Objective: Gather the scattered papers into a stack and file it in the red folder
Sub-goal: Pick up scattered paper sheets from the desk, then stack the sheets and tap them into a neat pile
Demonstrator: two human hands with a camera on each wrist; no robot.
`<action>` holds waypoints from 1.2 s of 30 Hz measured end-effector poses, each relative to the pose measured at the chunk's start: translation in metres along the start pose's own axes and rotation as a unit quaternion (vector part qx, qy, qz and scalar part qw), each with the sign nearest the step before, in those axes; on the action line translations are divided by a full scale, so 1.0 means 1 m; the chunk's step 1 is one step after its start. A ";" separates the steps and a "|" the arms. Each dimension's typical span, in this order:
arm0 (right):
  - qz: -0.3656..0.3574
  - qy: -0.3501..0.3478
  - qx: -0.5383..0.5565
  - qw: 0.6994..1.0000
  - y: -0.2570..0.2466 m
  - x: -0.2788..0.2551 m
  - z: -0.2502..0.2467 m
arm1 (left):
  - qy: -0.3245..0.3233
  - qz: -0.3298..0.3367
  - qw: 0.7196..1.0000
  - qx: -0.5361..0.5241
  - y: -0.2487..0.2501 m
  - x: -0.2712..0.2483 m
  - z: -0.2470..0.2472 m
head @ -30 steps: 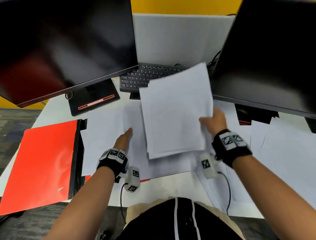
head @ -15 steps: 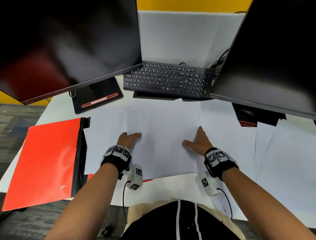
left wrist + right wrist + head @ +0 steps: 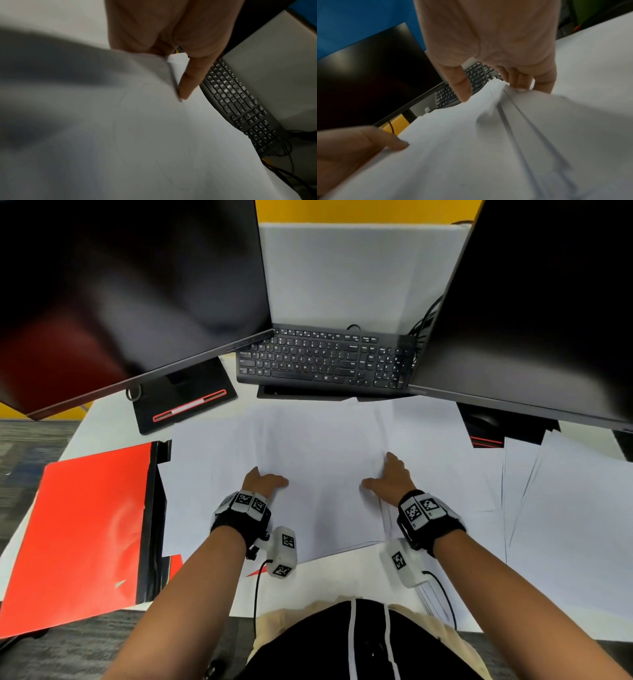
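A stack of white papers (image 3: 325,474) lies flat in the middle of the desk, on top of other spread sheets. My left hand (image 3: 270,479) holds its left edge, thumb on top and fingers hidden beneath the paper (image 3: 137,121). My right hand (image 3: 380,474) grips the right edge; in the right wrist view its fingers (image 3: 522,82) curl onto the bunched sheets (image 3: 488,135) and the thumb lies on top. More loose sheets (image 3: 565,508) fan out at the right. The red folder (image 3: 85,525) lies at the desk's left, its black inner edge against the papers.
A black keyboard (image 3: 322,359) sits behind the papers, between two dark monitors (image 3: 130,296) (image 3: 534,302) that overhang the desk. The left monitor's base (image 3: 185,402) stands beyond the folder. Cables (image 3: 424,326) run near the keyboard's right end.
A second ago my right hand held the stack up in the air. It came down flat onto the desk papers, and now both hands hold its side edges.
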State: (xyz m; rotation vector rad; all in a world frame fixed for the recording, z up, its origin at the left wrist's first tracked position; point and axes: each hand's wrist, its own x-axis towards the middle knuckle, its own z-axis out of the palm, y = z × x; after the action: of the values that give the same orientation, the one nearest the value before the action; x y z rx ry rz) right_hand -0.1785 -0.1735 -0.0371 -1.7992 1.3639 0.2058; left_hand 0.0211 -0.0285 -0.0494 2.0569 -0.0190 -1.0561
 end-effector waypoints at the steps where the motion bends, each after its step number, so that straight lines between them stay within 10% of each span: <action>1: -0.003 -0.005 0.004 1.000 0.001 -0.001 -0.001 | 0.006 0.017 1.000 0.013 -0.001 0.002 0.003; 9: 0.002 0.037 0.068 0.997 0.008 0.011 -0.020 | 0.042 0.239 0.970 -0.034 0.003 -0.030 -0.009; 23: -0.300 0.168 0.399 0.850 -0.048 -0.028 -0.069 | -0.026 0.308 0.917 -0.251 0.049 -0.060 -0.015; 36: -0.282 0.113 0.529 0.792 -0.041 -0.034 -0.069 | -0.078 0.313 0.905 -0.278 0.065 -0.071 -0.002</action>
State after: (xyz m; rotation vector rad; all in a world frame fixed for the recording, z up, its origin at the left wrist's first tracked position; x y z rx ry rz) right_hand -0.1812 -0.1955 0.0473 -1.1427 0.7210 -0.9528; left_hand -0.0021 -0.0460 0.0419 1.3037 -0.3903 -0.7014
